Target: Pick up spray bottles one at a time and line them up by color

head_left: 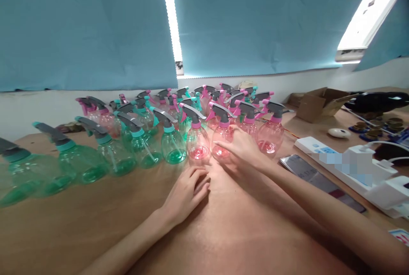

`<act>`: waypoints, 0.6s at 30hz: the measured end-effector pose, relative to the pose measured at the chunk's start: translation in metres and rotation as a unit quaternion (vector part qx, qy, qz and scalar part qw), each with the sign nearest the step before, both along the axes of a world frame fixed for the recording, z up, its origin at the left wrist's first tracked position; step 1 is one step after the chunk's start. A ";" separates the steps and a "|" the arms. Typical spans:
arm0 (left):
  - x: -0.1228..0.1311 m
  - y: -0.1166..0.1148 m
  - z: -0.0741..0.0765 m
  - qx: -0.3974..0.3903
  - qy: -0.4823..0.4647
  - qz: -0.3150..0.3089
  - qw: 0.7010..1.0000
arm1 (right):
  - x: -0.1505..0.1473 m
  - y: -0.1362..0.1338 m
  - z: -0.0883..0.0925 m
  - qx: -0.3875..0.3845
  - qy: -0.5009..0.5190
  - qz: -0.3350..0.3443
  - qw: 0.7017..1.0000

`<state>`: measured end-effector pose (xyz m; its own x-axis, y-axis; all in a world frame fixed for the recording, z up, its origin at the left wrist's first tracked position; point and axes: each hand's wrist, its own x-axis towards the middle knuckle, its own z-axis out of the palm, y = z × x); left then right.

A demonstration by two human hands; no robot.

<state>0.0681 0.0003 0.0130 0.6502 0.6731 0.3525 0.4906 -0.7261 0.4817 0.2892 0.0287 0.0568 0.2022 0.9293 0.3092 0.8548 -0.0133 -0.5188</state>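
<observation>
My right hand (pixel 241 145) is around the body of a clear pink spray bottle (pixel 220 152) with a grey and pink trigger head, thumb across its front and fingers at its right side. The bottle stands upright in the front row. My left hand (pixel 187 192) rests on the table with its fingers loosely bent and apart, holding nothing. Just beyond it stands another pink spray bottle (pixel 198 145). To the right of my right hand is a further pink spray bottle (pixel 271 136). On the left, a green spray bottle (pixel 174 149) begins a line of several green ones.
More pink and green bottles crowd behind the front row. At right lie a phone (pixel 319 181), a white power strip (pixel 332 160) with plugs and a white mouse (pixel 339 133). An open cardboard box (pixel 315 104) stands farther back. Blue blinds (pixel 255 24) hang behind the wooden table (pixel 79 224).
</observation>
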 end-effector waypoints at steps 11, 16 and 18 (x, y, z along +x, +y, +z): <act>0.018 -0.013 -0.009 -0.066 -0.103 0.062 0.991 | -0.007 -0.072 0.005 -0.001 -0.058 0.110 0.992; 0.018 -0.027 -0.001 -0.169 -0.154 0.001 0.973 | -0.020 -0.085 0.014 0.040 -0.031 0.201 0.978; 0.014 -0.032 0.001 -0.212 -0.163 -0.026 0.963 | -0.021 -0.083 0.016 0.060 0.025 0.262 0.963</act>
<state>0.0816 -0.0316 0.0144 0.5890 0.7707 0.2432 0.2315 -0.4492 0.8629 0.2684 -0.0538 0.0727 -0.2685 0.8658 0.4222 0.7020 0.4760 -0.5298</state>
